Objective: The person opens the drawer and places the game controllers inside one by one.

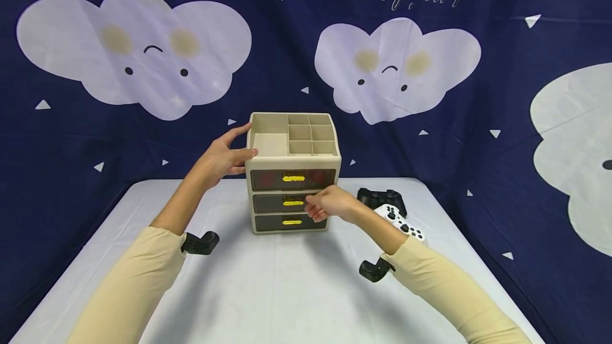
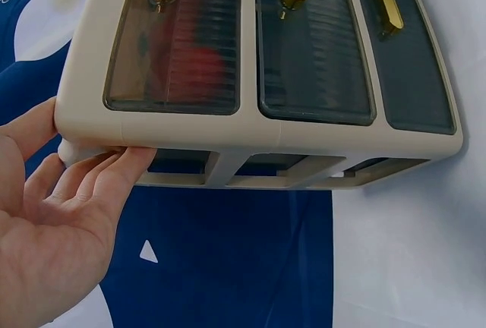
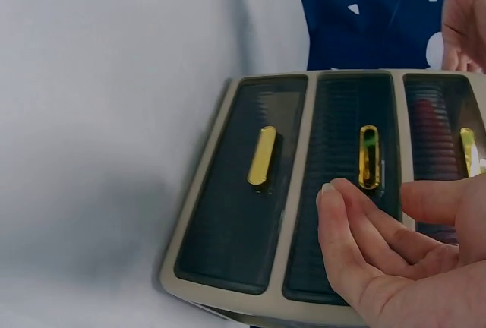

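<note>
A beige desktop drawer organizer (image 1: 294,163) stands upright at the back of the table, its three dark see-through drawers closed, each with a gold handle. My left hand (image 1: 221,159) grips its upper left edge, thumb over the top rim and other fingers against the side, as the left wrist view (image 2: 68,214) also shows. In front of the middle drawer (image 3: 345,146) is my right hand (image 3: 402,252), its fingers bent and the thumb apart, with nothing between them. They are beside the middle handle (image 3: 369,157); whether they touch the drawer I cannot tell.
Right of the organizer lie a black game controller (image 1: 382,199) and a white one (image 1: 399,222), partly behind my right forearm. Something red shows blurred through the top drawer (image 2: 182,70). The organizer's top has one large and several small compartments. A dark blue cloud-print curtain (image 1: 287,52) hangs behind.
</note>
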`<action>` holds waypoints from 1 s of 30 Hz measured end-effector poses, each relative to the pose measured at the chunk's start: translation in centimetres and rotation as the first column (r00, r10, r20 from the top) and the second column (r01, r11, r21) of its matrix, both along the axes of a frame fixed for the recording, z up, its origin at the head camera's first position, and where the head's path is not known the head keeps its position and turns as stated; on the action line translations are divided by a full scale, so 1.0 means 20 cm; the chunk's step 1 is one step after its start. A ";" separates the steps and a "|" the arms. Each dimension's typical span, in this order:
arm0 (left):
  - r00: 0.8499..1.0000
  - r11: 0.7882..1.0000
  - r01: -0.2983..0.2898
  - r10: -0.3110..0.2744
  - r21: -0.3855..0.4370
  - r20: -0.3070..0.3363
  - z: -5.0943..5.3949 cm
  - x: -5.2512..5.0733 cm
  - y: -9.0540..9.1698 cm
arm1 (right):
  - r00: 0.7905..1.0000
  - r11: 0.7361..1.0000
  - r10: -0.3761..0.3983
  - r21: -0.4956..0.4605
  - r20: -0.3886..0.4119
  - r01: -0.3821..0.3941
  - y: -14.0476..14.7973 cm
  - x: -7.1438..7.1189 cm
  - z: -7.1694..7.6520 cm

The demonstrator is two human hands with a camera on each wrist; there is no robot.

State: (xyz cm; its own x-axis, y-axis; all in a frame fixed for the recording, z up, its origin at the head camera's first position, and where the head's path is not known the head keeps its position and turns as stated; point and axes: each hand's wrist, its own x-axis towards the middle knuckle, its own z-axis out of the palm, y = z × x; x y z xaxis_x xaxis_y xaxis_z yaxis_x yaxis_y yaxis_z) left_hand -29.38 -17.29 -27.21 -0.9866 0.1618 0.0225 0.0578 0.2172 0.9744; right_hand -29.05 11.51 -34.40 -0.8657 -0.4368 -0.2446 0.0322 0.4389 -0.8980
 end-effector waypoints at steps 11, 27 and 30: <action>1.000 1.000 -0.002 0.002 -0.007 0.003 0.00 0.02 0.00 | 0.999 0.998 -0.049 -0.049 0.021 0.050 -0.06 0.01 -0.06; 1.000 1.000 0.006 -0.006 -0.008 0.008 0.01 0.01 0.00 | 0.991 0.984 -0.120 -0.122 0.059 0.126 -0.10 0.01 -0.07; 1.000 1.000 0.004 -0.004 -0.014 0.011 0.01 0.02 0.00 | 0.988 0.979 -0.135 -0.145 0.071 0.144 -0.10 0.00 -0.08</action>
